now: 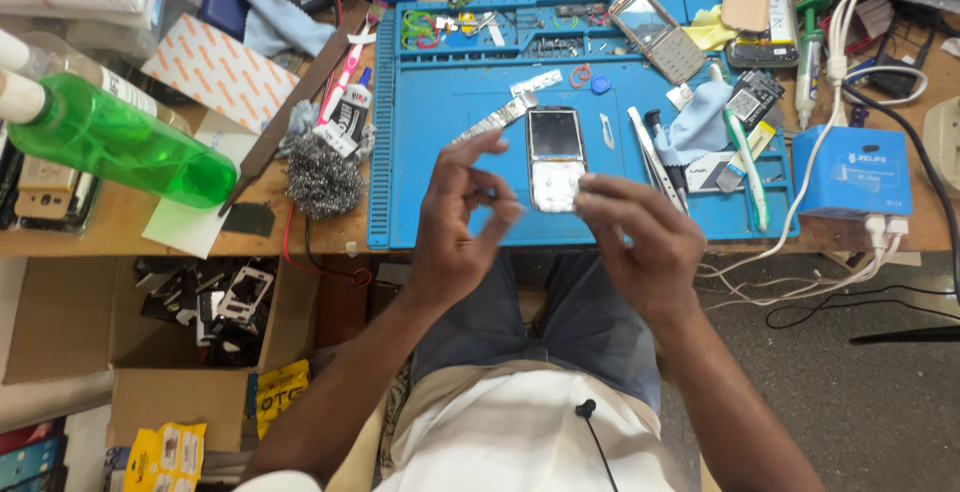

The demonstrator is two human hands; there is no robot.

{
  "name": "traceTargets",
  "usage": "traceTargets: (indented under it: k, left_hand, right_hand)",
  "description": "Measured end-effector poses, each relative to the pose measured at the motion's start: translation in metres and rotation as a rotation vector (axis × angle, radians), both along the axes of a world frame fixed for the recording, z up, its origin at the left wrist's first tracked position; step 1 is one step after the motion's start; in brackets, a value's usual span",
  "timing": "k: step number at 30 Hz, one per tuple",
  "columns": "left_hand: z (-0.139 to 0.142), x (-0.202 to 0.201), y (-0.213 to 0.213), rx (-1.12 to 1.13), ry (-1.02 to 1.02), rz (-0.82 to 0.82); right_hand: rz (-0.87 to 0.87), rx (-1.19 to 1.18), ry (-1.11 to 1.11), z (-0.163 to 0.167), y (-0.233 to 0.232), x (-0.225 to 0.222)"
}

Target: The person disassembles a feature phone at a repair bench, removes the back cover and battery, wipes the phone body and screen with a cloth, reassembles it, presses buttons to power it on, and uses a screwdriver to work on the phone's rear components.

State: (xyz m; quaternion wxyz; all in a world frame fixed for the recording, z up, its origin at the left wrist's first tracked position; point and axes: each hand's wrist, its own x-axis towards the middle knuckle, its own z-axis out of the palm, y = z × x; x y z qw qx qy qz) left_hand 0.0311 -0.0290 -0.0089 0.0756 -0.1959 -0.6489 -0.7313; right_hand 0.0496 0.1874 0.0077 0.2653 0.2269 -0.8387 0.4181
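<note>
Head view of a repair bench: a small phone [556, 159] with its keypad part stripped lies face up at the middle of the blue mat [440, 112], square to the person for access; the left hand [460, 222], fingers pinched as if on something too small to see, and the right hand [640, 232], loosely curled and apparently empty, hover just near of the phone; tweezers [655, 160] lie right of it within reach; steel wool [324, 176] sits off the mat's left edge on the surface [120, 227].

Over the front edge of a blue work mat [450, 152], the left hand [460, 222] pinches thumb and forefinger together while the right hand [640, 237] hovers just beside an opened keypad phone [556, 157], with white tweezers [655, 162] and a steel-wool wad [322, 177] nearby.
</note>
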Motion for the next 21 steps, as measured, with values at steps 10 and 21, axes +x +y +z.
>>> traceTargets:
  k: [10,21]
  left_hand:
    - [-0.021,-0.037,0.004,0.245,-0.446,-0.217]
    - [-0.019,-0.025,0.004,-0.015,-0.199,-0.048]
  right_hand:
    - [0.073,-0.132,-0.073,-0.038,-0.002,0.008]
    - [0.038,-0.345,-0.49,-0.033,-0.036,-0.007]
